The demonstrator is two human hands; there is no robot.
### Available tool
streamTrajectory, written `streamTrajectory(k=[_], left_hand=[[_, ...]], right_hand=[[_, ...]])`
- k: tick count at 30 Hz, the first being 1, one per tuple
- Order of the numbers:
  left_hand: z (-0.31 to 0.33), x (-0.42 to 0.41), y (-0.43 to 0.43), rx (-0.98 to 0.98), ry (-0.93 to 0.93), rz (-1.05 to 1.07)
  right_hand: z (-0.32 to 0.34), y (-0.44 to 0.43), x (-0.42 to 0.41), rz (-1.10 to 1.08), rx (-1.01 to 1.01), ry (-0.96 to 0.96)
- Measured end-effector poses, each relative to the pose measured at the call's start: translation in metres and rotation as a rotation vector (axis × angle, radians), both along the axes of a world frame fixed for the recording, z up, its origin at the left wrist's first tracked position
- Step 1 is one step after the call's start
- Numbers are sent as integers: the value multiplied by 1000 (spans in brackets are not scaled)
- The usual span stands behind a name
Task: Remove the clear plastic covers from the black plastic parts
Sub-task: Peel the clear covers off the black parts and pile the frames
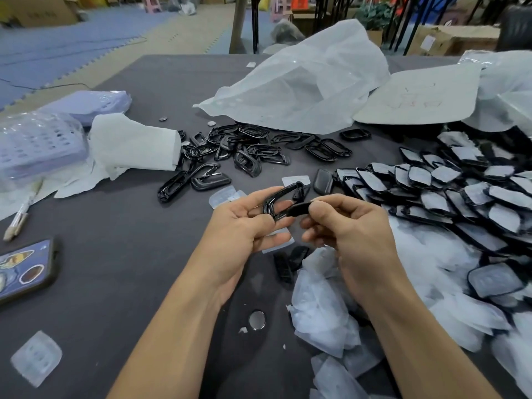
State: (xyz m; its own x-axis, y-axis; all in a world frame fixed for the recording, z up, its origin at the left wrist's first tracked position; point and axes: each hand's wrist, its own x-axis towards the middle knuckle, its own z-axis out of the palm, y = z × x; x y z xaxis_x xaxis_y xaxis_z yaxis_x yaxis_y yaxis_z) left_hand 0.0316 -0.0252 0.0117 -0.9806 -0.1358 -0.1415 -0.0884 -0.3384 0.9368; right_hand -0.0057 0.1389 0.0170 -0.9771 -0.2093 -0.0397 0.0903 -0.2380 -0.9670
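We hold the black frame (280, 201) up over the table (129, 254), centre of view. The left hand (244, 223) grips its left curve, fingers curled round the rim. A flat clear cover (277, 243) is trapped under those fingers, just below the frame. The right hand (354, 228) pinches a dark tab (299, 210) at the frame's right end between thumb and forefinger; we can't tell whether the tab is a separate piece. Right of the frame, covered parts (460, 191) overlap in packed rows out to the view's right edge. Below-right of the frame, a heap of peeled film (322, 306) touches the right forearm. Beyond the frame lies a loose pile of bare frames (244, 151), then a white bag (302, 82) near the table's far edge. Just left of the frame, loose covers (226, 197) lie flat. Left of and below the frame is the widest open stretch of dark cloth. A round metal disc (257, 320) sits below the frame, a phone (26, 269) far left at the view's edge, and a stray cover (36, 358) lower left.
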Motion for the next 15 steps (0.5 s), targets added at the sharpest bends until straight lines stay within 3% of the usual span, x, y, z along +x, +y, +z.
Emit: streamTrajectory(k=[15], left_hand=[[3,5,0,-33,-18,-72]], right_hand=[[-13,-8,2,-246,283,164]])
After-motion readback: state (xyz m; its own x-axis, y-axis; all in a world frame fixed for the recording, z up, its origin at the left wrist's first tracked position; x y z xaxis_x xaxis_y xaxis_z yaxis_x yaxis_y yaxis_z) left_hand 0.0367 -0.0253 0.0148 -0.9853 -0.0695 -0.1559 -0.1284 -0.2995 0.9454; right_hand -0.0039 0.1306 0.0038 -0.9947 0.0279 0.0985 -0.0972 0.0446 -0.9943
